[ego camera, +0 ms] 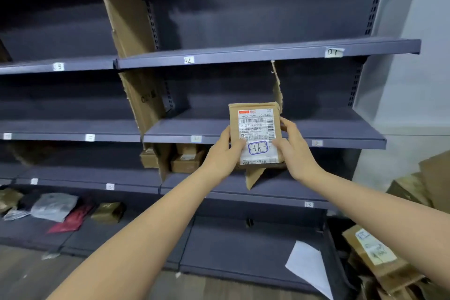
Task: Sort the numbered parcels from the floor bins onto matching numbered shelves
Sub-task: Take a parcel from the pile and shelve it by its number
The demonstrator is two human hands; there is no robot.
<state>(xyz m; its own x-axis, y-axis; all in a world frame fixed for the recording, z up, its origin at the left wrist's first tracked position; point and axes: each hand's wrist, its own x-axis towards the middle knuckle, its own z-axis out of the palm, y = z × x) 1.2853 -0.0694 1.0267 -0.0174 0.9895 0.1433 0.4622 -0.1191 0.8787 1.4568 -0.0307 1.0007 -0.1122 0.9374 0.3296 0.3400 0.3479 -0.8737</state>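
Holding a small cardboard parcel (255,133) upright in front of the dark shelving, the left hand (225,151) and right hand (295,147) each have their grip clamped on a side edge, thumbs on the label. The parcel hangs level with the middle shelf (341,140), whose bay at 12 o'clock lies open beside a torn cardboard divider (277,90). Its white label (257,129) reads "940 E591 00 344" — with "16" handwritten in a blue box. Shelf tags read "02" (188,60) and "01" (333,52) — lower tags are blurred. Soft packages (56,206) lie at 8 o'clock.
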